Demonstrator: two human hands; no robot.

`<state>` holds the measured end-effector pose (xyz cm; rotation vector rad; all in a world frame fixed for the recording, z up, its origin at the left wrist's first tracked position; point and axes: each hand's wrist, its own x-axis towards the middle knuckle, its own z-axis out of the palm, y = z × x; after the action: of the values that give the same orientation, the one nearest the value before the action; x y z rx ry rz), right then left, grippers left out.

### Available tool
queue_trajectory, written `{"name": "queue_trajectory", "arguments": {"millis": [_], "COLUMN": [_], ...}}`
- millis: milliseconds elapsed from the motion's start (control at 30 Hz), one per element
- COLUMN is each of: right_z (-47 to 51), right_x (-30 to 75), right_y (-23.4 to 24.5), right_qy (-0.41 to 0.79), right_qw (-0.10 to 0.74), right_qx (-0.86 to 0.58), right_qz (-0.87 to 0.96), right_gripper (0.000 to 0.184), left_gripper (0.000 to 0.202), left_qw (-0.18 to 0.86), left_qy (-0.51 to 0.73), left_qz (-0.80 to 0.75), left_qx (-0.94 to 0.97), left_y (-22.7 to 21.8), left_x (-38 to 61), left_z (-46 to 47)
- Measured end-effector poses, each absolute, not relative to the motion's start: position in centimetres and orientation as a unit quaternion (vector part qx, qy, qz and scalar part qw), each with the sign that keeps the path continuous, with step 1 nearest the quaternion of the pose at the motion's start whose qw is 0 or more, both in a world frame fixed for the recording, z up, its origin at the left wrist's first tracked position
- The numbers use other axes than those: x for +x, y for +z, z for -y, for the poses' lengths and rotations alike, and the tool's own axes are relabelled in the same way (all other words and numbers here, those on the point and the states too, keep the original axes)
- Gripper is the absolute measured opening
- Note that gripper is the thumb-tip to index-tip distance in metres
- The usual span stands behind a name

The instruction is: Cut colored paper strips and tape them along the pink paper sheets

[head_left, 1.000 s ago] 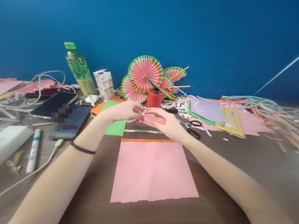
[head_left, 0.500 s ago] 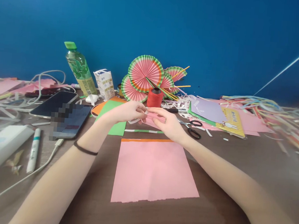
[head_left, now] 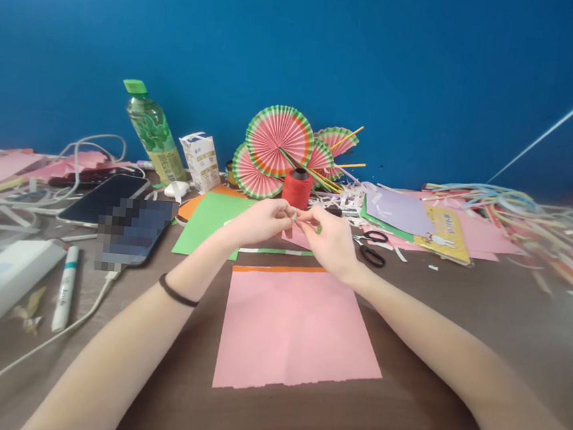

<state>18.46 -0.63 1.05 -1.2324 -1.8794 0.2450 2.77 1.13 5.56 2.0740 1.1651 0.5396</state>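
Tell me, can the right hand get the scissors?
Probably yes: the scissors lie close beside the right hand, their black handles uncovered. But its fingers look busy with a small white thing.

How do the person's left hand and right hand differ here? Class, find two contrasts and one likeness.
The left hand has a dark band below its wrist; the right hand has none. The left hand is nearer the green sheet, the right hand nearer the scissors. Both have fingers at a small white strip.
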Motion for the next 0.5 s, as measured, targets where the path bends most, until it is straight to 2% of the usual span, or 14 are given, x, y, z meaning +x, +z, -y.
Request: {"name": "queue_trajectory", "arguments": {"millis": [133,233,367,500], "right_z": [0.6,0.6,0.6,0.5], "right_x": [18.4,18.5,18.6,18.5], "right_y": [0.7,0.6,1.0,1.5], "right_qy": [0.032,0.032,0.137,0.269], "right_qw": [0.426,0.432,0.463,0.472], "right_qx": [-0.487,-0.478,-0.459,-0.431], "right_qz": [0.762,0.764,0.746,0.721], "right_gripper": [0.011,0.01,0.009,0.007], "left_gripper": [0.011,0.011,0.014,0.022], "left_qw": [0.326,0.344,0.346,0.298], "left_qy": [0.234,0.24,0.246,0.175], "left_qz": [-0.432,-0.419,-0.439,-0.482], "left_qx": [0.808,0.806,0.792,0.805], "left_y": [4.9,4.6,5.0,5.6], "left_x": [2.6,2.5,2.0,1.0], "left_z": [-1.4,-1.6,-2.0,-2.5]}}
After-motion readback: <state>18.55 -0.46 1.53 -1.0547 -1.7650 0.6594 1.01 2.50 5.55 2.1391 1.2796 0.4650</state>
